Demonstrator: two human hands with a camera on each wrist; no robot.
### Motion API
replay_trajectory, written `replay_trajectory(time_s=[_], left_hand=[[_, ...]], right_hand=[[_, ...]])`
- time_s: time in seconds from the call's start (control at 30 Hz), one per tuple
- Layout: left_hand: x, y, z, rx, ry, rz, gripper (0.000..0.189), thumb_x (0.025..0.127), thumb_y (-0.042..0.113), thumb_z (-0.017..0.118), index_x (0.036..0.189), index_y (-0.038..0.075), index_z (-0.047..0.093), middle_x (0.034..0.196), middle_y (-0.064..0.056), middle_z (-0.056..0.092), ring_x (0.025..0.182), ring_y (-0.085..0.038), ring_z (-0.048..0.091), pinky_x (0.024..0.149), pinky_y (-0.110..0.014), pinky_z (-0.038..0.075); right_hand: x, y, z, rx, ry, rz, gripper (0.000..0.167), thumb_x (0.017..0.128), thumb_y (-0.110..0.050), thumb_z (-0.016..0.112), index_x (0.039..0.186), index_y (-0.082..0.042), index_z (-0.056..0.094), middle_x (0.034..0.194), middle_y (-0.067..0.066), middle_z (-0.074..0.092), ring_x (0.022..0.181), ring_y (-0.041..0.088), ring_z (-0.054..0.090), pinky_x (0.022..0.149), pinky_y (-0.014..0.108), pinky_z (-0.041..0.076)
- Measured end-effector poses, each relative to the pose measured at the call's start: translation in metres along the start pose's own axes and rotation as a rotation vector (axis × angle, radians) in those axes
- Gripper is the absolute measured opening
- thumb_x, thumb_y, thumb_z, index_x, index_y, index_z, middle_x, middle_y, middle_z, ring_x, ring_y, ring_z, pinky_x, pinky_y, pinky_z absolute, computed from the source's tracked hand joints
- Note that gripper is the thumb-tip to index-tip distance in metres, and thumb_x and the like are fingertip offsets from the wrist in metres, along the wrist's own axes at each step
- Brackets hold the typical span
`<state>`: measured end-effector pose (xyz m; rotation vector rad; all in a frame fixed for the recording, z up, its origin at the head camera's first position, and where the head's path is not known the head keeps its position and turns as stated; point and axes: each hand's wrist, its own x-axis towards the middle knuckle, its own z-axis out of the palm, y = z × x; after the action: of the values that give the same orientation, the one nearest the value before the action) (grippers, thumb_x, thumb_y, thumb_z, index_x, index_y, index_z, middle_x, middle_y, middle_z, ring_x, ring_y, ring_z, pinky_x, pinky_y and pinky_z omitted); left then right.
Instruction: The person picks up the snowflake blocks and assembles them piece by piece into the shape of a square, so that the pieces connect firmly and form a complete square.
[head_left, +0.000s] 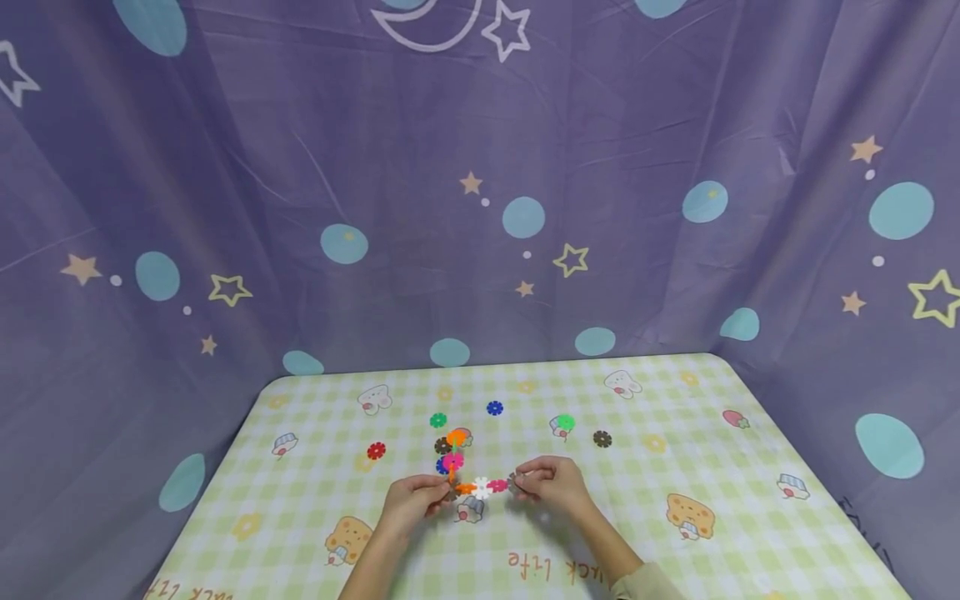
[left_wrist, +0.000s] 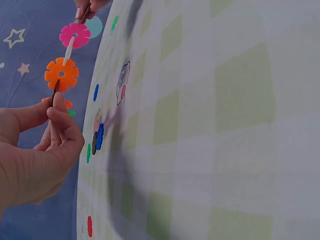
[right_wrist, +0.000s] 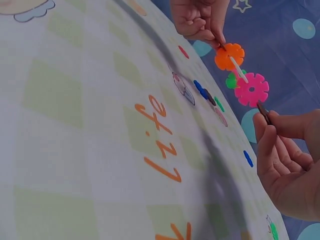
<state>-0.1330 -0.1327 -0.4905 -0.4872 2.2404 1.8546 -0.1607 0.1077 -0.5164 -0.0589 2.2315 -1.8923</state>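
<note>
Brown disc (left_wrist: 55,90), only partly visible, in left hand (left_wrist: 40,160)

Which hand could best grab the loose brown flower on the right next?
Probably the right hand: it's nearer the brown flower than the left hand. Both pinch the flower chain, so the right would likely need to let go first.

blue disc (head_left: 440,467) partly hidden behind pink disc (head_left: 453,461), sleeve (head_left: 647,585) cut off below

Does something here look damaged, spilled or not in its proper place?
The tablecloth looks turned around: its orange lettering appears upside down in the head view. The flower-disc chain and loose discs show no visible damage.
</note>
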Motion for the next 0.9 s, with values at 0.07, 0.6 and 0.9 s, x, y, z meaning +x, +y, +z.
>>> replay_trajectory(time_s=[0.07,0.6,0.9], left_hand=[[0.000,0.000,0.000,0.004,-0.003,0.003,0.024,0.085,0.009,0.069,0.105,-0.005,0.067,0.082,-0.003,0.073,0.067,-0.007,0.063,0.060,-0.019,0.052],[-0.005,0.003,0.016,-0.028,0.112,0.111,0.020,0.080,-0.002,0.071,0.097,-0.013,0.067,0.083,-0.019,0.074,0.064,-0.014,0.069,0.065,-0.032,0.061],[-0.004,0.003,0.019,0.018,0.133,0.120,0.015,0.080,-0.002,0.070,0.093,-0.010,0.067,0.081,-0.015,0.073,0.064,-0.014,0.069,0.066,-0.032,0.061]], right_hand=[[-0.001,-0.001,0.002,0.021,0.005,0.018,0.025,0.080,-0.008,0.074,0.100,0.006,0.068,0.075,0.011,0.074,0.060,0.015,0.070,0.056,0.025,0.057],[-0.011,-0.004,0.011,0.175,0.104,0.046,0.024,0.081,0.001,0.071,0.100,0.014,0.065,0.078,0.015,0.074,0.056,0.011,0.067,0.054,0.022,0.057],[-0.014,-0.011,0.017,0.145,0.195,0.051,0.021,0.080,0.002,0.071,0.096,0.013,0.065,0.077,0.016,0.074,0.055,0.013,0.067,0.054,0.026,0.057]])
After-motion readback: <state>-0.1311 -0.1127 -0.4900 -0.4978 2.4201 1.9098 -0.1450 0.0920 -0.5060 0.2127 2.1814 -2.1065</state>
